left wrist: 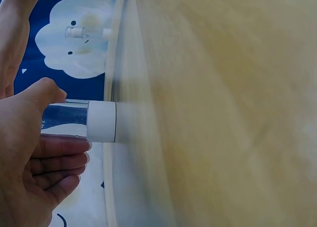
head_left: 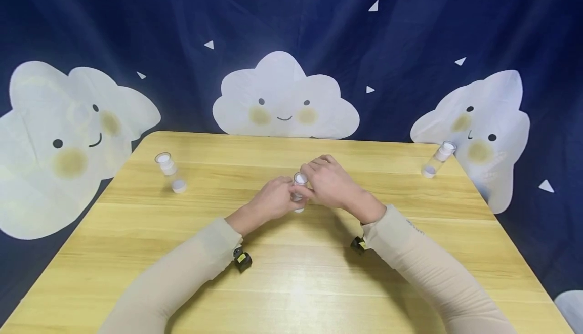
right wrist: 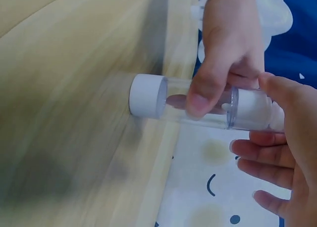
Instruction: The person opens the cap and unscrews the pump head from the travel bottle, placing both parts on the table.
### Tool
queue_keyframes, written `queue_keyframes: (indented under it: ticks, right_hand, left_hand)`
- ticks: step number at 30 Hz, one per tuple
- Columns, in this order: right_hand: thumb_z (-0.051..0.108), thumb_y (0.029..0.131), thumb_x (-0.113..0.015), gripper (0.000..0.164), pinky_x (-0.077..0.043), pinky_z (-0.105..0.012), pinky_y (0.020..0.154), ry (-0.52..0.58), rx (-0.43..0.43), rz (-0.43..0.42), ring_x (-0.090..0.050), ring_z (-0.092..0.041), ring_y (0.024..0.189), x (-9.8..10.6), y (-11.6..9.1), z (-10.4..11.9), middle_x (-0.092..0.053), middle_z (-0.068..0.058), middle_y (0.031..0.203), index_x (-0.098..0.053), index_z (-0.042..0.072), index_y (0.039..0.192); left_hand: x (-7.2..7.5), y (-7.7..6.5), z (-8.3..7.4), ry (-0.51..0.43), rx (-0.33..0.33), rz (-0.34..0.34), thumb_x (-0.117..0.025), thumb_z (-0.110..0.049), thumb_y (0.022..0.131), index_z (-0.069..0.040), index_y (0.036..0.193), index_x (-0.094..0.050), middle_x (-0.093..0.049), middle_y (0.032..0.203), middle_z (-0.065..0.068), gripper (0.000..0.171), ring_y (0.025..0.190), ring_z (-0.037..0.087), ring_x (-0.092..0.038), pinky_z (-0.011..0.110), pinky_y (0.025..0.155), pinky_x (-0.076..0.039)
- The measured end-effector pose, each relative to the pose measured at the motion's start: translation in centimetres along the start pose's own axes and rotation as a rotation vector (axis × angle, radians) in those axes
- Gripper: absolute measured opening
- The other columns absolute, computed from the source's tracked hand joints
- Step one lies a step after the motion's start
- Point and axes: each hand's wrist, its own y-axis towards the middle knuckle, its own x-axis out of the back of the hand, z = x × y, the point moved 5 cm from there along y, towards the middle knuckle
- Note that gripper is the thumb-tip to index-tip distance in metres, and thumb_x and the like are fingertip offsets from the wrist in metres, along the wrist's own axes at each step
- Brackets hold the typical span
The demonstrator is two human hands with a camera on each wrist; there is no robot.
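Observation:
A clear bottle with a white base point(right wrist: 144, 96) and a white collar near its top point(right wrist: 251, 108) stands upright on the table. In the head view its round top point(head_left: 300, 177) shows between the two hands. My left hand point(head_left: 275, 198) grips the clear body from the left, its thumb across the wall in the right wrist view. Around the upper end, my right hand point(head_left: 331, 184) holds the cap part between thumb and index finger, with the other fingers loosely bent below. The palms hide part of the bottle's top in both wrist views.
Two similar clear bottles with white ends stand on the wooden table point(head_left: 291, 268): one bottle point(head_left: 170, 172) at left, another bottle point(head_left: 439, 159) near the far right corner. Behind the table's back edge hangs a dark blue cloth point(head_left: 182, 15) printed with smiling clouds.

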Motion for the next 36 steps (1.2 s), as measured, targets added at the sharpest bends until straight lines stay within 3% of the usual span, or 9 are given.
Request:
queue_keyframes:
  ticks: [7,12,19,26,32,36]
  right_hand:
    - [0.054,0.096,-0.053,0.045,-0.026,-0.06,0.107,-0.005,-0.051,0.057,-0.062,-0.024,0.098,-0.03,-0.03,0.09,-0.065,-0.001,0.089,-0.059,0.009,0.097]
    - [0.053,0.095,-0.056,0.044,-0.028,-0.059,0.106,0.034,-0.06,0.054,-0.062,-0.025,0.097,0.17,0.01,-0.18,-0.063,0.0,0.085,-0.059,0.009,0.094]
    - [0.051,0.095,-0.056,0.041,-0.032,-0.06,0.102,0.09,-0.07,0.079,-0.061,-0.022,0.087,-0.08,0.26,-0.21,-0.055,0.003,0.077,-0.057,0.01,0.09]
    - [0.053,0.095,-0.054,0.045,-0.03,-0.061,0.104,0.006,-0.031,0.028,-0.062,-0.026,0.099,0.13,-0.05,0.37,-0.065,-0.001,0.087,-0.061,0.008,0.094]
    - [0.051,0.093,-0.06,0.04,-0.03,-0.062,0.104,0.092,-0.073,0.031,-0.062,-0.025,0.099,0.18,0.04,0.16,-0.064,0.002,0.083,-0.061,0.011,0.089]
    - [0.052,0.093,-0.059,0.041,-0.029,-0.063,0.104,0.085,-0.08,0.034,-0.061,-0.024,0.101,0.12,0.04,0.27,-0.065,0.0,0.087,-0.061,0.011,0.09]
  left_hand:
    - [0.19,0.03,-0.17,0.044,-0.002,-0.035,-0.073,-0.039,0.087,-0.01,0.113,-0.069,-0.06,0.074,-0.001,0.039,0.063,0.01,-0.05,0.025,0.059,-0.047]
    - [0.16,0.18,-0.38,0.037,0.003,-0.046,-0.072,-0.039,0.088,-0.011,0.114,-0.069,-0.059,0.072,-0.002,0.038,0.062,0.01,-0.05,0.026,0.06,-0.047]
    - [0.07,-0.13,-0.27,0.005,0.069,-0.025,-0.071,-0.041,0.088,-0.012,0.115,-0.069,-0.056,0.071,-0.003,0.04,0.061,0.009,-0.049,0.025,0.059,-0.047]
    - [0.12,-0.34,-0.39,0.04,0.043,-0.067,-0.073,-0.041,0.086,-0.012,0.101,-0.071,-0.056,0.071,-0.002,0.032,0.062,0.011,-0.05,0.026,0.058,-0.047]
    - [0.14,-0.39,-0.32,0.018,0.053,-0.093,-0.074,-0.039,0.086,-0.011,0.098,-0.07,-0.054,0.068,-0.003,0.031,0.059,0.01,-0.049,0.025,0.054,-0.046]
    - [0.13,-0.46,-0.3,0.004,0.065,-0.078,-0.074,-0.038,0.086,-0.011,0.097,-0.069,-0.05,0.066,-0.004,0.029,0.058,0.01,-0.046,0.024,0.053,-0.043]
